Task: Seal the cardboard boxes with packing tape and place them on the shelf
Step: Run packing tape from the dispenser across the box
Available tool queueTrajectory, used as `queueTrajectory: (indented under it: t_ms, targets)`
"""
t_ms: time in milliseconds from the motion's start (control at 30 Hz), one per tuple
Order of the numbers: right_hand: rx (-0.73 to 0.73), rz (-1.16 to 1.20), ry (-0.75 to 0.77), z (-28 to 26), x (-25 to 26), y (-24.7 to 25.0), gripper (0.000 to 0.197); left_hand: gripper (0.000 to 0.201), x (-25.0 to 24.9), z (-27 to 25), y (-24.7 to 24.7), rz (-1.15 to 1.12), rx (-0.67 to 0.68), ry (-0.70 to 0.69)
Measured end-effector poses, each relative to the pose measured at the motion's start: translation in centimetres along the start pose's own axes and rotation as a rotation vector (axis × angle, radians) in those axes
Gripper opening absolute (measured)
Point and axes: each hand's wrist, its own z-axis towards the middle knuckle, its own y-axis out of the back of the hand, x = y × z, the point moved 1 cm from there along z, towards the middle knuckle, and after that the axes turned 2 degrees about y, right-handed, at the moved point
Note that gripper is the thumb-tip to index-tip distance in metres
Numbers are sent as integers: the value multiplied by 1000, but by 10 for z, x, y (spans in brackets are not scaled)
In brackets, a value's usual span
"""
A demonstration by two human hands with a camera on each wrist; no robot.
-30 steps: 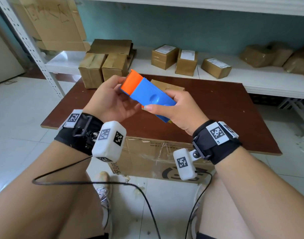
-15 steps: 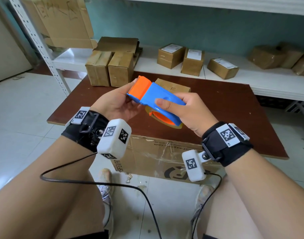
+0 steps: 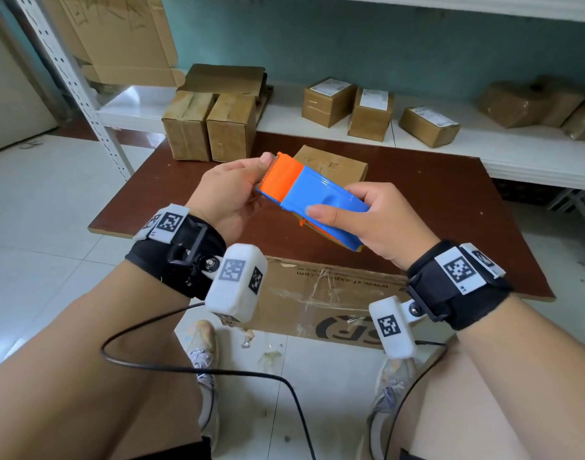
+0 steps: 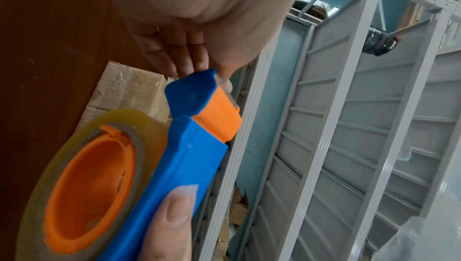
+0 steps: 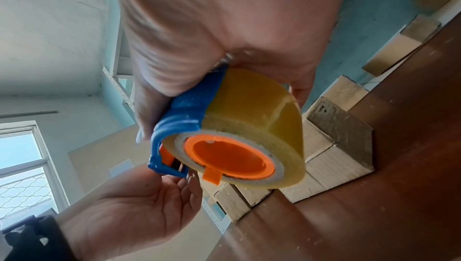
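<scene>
Over the brown table (image 3: pixel 450 200) I hold a blue and orange tape dispenser (image 3: pixel 321 197). My right hand (image 3: pixel 351 214) grips its blue body, thumb on the side. My left hand (image 3: pixel 251 180) pinches the orange cutter end, thumb by the serrated blade and fingers beneath. In the wrist views the yellowish tape roll (image 4: pixel 37 186) (image 5: pixel 262 111) sits on an orange hub under the blue frame (image 4: pixel 189 147) (image 5: pixel 189 107). Just behind the dispenser, a small cardboard box (image 3: pixel 334 161) (image 5: pixel 336 147) lies on the table.
Two taller taped boxes (image 3: pixel 188 127) stand at the table's back left. Several small boxes (image 3: pixel 371 111) sit on the white shelf (image 3: pixel 533 154) behind. A flattened carton (image 3: pixel 317 293) leans under the table's front edge. A perforated rack post (image 3: pixel 85 88) rises at left.
The dispenser has turned slightly between my hands, and my left thumb has come up onto the orange cutter end. Both hands keep their hold above the table.
</scene>
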Motion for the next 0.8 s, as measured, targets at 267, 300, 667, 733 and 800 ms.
queueTrajectory:
  t_ms: [267,300,667,733,800]
  targets:
    - [47,-59,-29,-4,-2,1,77,18,5,-2,-5,-14,-48,-4]
    - [50,-63,-27,-5,-2,1,77,17,6,-1,-5,-11,-52,1]
    - [10,-265,-41,-22,-11,24,82,18,-10,26,7,-6,-151,77]
    - [-22,-247,-67,-26,-13,29,78,16,-12,28,10,-5,-94,62]
    - [-65,-238,-93,-28,-14,31,72,12,-9,26,7,29,-37,18]
